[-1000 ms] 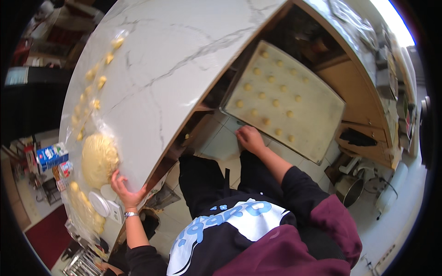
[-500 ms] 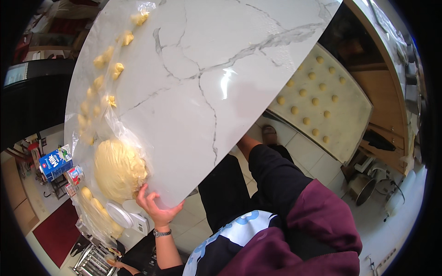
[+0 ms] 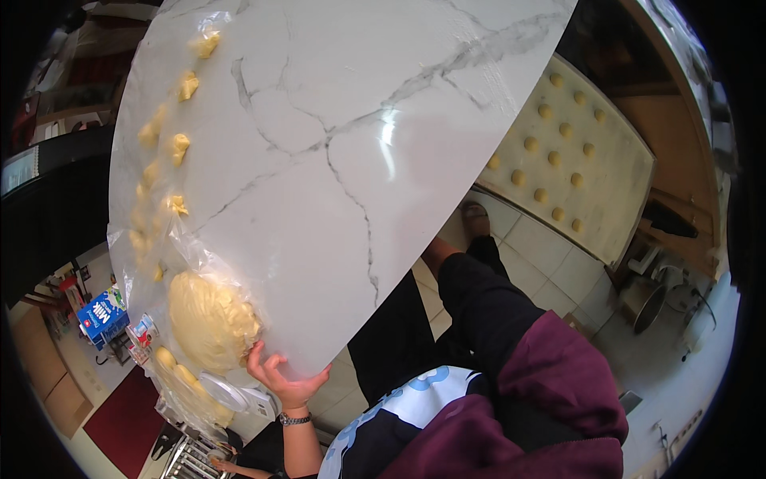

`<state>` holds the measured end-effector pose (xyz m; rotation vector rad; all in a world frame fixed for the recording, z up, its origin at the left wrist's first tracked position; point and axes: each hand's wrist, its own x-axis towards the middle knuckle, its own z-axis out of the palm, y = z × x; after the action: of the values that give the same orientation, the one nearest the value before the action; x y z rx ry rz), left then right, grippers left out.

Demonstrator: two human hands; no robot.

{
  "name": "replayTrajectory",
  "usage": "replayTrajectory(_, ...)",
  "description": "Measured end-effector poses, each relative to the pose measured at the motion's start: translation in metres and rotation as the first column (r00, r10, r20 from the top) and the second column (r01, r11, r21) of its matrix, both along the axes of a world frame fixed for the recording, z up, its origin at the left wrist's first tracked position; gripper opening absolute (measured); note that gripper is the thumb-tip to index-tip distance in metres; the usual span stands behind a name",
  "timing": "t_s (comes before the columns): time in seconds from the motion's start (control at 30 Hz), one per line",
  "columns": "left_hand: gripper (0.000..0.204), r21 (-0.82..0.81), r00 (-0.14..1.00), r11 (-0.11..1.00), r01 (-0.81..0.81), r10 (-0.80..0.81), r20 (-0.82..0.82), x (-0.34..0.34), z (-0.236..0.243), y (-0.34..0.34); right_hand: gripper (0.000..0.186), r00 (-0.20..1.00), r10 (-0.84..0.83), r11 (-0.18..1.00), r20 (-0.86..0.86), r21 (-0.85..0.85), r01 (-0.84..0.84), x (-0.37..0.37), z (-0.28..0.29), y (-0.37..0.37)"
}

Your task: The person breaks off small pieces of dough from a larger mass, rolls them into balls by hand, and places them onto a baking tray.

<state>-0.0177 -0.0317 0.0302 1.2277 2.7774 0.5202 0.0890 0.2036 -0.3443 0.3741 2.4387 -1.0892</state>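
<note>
My left hand (image 3: 289, 382) rests at the near edge of the white marbled table, open, with its fingers curved loosely and apart. Its fingertips touch or nearly touch the side of a large mound of yellow dough (image 3: 211, 319), partly covered by clear plastic. My right forearm (image 3: 439, 254) reaches under the tabletop (image 3: 279, 239), which hides the right hand. Torn dough pieces (image 3: 188, 85) lie in a row along the left side, with more blurred under the plastic sheet (image 3: 163, 231). A white kitchen scale (image 3: 227, 391) stands by the dough.
On the right, below table height, a tray (image 3: 618, 195) carries several small dough balls. Rolled dough lengths (image 3: 179, 371) lie under plastic near the scale. A blue milk carton (image 3: 104, 317), a toaster-like metal rack (image 3: 191, 461) and a metal pot (image 3: 645, 307) are around.
The view has turned slightly, so the table and dough appear lower and the tray shifts a little right. My left hand keeps its place by the dough; the right hand stays hidden.
</note>
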Motion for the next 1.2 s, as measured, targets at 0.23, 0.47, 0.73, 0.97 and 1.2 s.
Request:
replayTrajectory(0.23,0.071,-0.006,1.0,1.0,-0.005,0.005,0.001,0.002,0.0,-0.001,0.056,0.999,-0.005,1.0,-0.042,-0.003,0.005,0.005,-0.001,0.001)
replayTrajectory(0.47,0.073,0.004,1.0,1.0,0.004,-0.004,0.008,0.001,0.001,0.007,0.054,0.996,-0.012,0.992,-0.089,-0.125,0.001,0.024,-0.005,0.024)
replayTrajectory(0.73,0.068,0.022,0.999,1.0,-0.008,0.01,-0.053,0.003,-0.002,0.001,0.034,0.929,-0.339,0.491,0.147,-0.815,0.308,0.058,0.116,0.062)
replayTrajectory(0.97,0.065,0.042,0.988,0.996,-0.081,0.086,-0.129,0.004,-0.005,-0.005,0.023,0.969,-0.074,0.322,-0.236,-0.925,-0.201,0.036,0.369,0.123)
replayTrajectory(1.2,0.062,0.129,0.977,0.988,-0.09,0.112,-0.179,0.005,-0.001,0.011,0.063,0.731,0.37,0.776,-0.574,0.623,0.096,-0.041,0.379,0.101)
